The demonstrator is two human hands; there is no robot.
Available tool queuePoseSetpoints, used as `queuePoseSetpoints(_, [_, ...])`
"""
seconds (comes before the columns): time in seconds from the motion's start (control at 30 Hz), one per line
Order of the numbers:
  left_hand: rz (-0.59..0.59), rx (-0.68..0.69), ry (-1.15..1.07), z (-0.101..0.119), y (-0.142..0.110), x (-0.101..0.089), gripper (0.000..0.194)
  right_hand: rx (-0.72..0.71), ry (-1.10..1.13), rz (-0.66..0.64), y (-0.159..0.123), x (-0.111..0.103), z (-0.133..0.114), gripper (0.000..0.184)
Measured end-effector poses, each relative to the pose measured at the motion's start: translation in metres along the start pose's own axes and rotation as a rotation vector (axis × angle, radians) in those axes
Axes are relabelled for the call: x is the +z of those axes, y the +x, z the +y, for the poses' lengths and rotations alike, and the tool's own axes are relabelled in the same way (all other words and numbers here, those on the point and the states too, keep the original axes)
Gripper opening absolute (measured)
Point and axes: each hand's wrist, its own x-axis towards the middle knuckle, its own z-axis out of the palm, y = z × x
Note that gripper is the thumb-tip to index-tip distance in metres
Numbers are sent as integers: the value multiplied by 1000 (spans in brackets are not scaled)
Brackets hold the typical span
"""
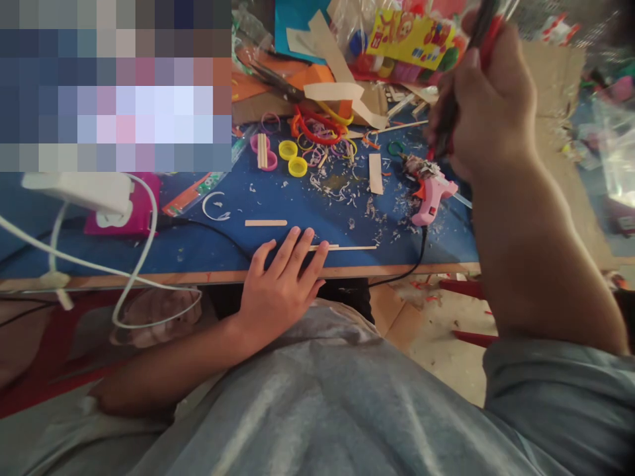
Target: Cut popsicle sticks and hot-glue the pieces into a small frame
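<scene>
My left hand point(282, 281) lies flat at the front edge of the table, fingers spread, palm down. Thin wooden sticks point(352, 248) lie by its fingertips and are partly covered by them. A flat craft stick point(266, 223) rests just beyond, to the left. Raised at the upper right, my right hand point(489, 106) is closed around a long black and red tool point(482, 30); blur and my fingers hide its exact kind. Below that hand sits a pink hot glue gun point(432, 198) among paper shreds. A short flat wooden piece point(376, 174) is to its left.
Yellow caps point(297, 166) and pink caps with sticks stand mid-table. A red ring-shaped item point(317, 125), paper strips and a bag of colourful tubs point(411, 39) fill the back. At left, a white charger point(79, 190) and cables sit on a pink power socket point(146, 201).
</scene>
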Motion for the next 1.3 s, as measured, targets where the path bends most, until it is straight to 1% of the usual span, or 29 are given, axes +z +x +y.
queuePoseSetpoints(0.03, [-2, 4, -3, -1, 0, 0, 53, 75, 165, 40, -26, 0, -10, 42])
queuePoseSetpoints(0.07, [0, 12, -2, -1, 0, 0, 54, 123, 267, -63, -53, 1, -22, 44])
queuePoseSetpoints(0.1, [3, 22, 4, -2, 0, 0, 55, 138, 305, -158, -81, 2, -35, 47])
queuePoseSetpoints(0.13, [2, 31, 14, -3, 1, -1, 55, 143, 328, -253, -108, 4, -49, 54])
queuePoseSetpoints(0.17, [-1, 39, 28, -3, 1, -1, 55, 158, 345, -312, -133, 5, -63, 59])
queuePoseSetpoints(0.2, [-9, 47, 42, -3, 2, -2, 54, 202, 338, -371, -156, 6, -76, 58])
queuePoseSetpoints(0.23, [-21, 52, 54, -3, 2, -3, 54, 272, 305, -431, -175, 7, -87, 53])
queuePoseSetpoints(0.27, [-32, 55, 63, -3, 3, -4, 54, 291, 269, -459, -191, 7, -97, 49])
queuePoseSetpoints(0.3, [-41, 56, 68, -3, 3, -5, 54, 289, 225, -458, -204, 8, -104, 44])
queuePoseSetpoints(0.37, [-49, 55, 60, -2, 3, -5, 55, 281, 161, -465, -221, 11, -112, 44])
queuePoseSetpoints(0.47, [-46, 46, 29, -2, 3, -5, 56, 282, 150, -449, -233, 17, -116, 57])
queuePoseSetpoints(0.6, [-45, 49, 58, -2, 2, -4, 57, 255, 119, -421, -237, 24, -120, 56])
queuePoseSetpoints(0.67, [-38, 55, 67, -2, 2, -3, 58, 229, 74, -421, -237, 26, -124, 57])
queuePoseSetpoints(0.73, [-30, 56, 64, -2, 2, -2, 59, 200, 34, -430, -235, 28, -127, 64])
queuePoseSetpoints(0.87, [-23, 49, 64, -2, 2, -2, 61, 149, -29, -487, -232, 30, -132, 71])
queuePoseSetpoints(0.97, [-29, 45, 51, -1, 2, -2, 61, 145, -81, -488, -232, 32, -134, 72])
queuePoseSetpoints(1.13, [-35, 31, 10, -1, 0, -1, 60, 127, -163, -489, -231, 32, -136, 67])
queuePoseSetpoints(1.3, [-37, 4, -65, -1, -2, 2, 61, 122, -170, -488, -226, 29, -140, 77])
